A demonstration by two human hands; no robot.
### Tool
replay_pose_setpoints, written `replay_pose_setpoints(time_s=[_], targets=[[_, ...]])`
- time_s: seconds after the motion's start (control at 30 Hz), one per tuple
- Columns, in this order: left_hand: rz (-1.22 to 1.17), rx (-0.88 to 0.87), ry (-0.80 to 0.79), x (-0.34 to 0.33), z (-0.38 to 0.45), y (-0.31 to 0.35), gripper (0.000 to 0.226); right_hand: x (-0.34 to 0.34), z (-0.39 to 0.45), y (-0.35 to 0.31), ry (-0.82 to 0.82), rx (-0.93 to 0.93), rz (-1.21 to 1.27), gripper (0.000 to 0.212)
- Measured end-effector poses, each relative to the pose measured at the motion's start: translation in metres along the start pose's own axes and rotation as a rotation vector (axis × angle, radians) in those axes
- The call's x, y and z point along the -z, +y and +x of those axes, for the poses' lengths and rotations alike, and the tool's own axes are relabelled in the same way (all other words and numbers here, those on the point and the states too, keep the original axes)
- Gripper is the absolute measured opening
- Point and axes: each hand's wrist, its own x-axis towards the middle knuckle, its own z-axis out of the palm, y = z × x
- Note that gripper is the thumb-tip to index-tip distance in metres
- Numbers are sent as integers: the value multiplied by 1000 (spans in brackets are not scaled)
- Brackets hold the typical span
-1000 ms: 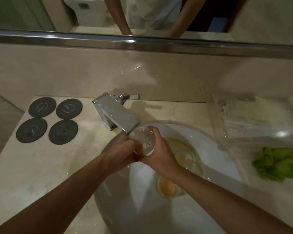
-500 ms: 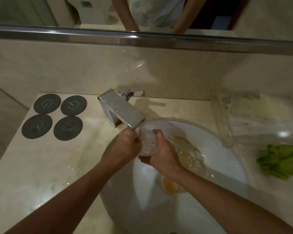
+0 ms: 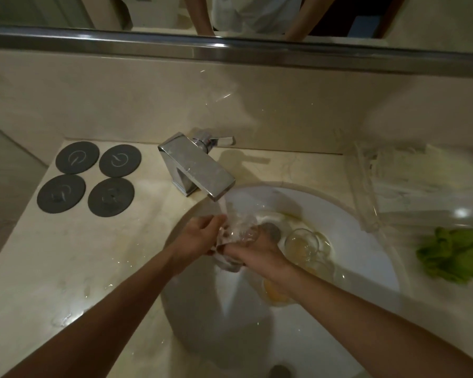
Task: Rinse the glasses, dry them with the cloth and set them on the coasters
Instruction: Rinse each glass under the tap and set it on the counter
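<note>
Two hands — left hand [image 3: 200, 236] and right hand [image 3: 257, 255] — gripped one glass [image 3: 239, 231] under the running tap [image 3: 197, 167] over the sink [image 3: 366, 241]; rinsing was underway — drying with the cloth [image 3: 448, 255] likely came next.
</note>
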Motion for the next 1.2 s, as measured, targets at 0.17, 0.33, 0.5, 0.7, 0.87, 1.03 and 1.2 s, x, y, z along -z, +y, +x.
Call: replay_pose_setpoints(time_s=[0.17,0.33,0.5,0.7,0.87,1.03,1.2], targets=[[-38,100,-131,3,-8,-4,29,-22,10,13,46,-246,424,41],[124,41,-84,14,-6,-3,25,-29,16,13,25,-264,520,40],[-121,37,-96,14,-8,-10,23,-29,27,7,72,-108,502,68],[-114,-260,-27,-3,-4,-18,62,-26,37,-5,86,-62,516,59],[-67,-307,110,-3,6,-18,59,-31,41,-18,90,-46,420,51],[-119,-194,109,6,6,-12,61,-12,38,-26,-41,-109,449,59],[-13,-233,47,14,10,-11,57,5,36,-34,-145,-130,363,31]])
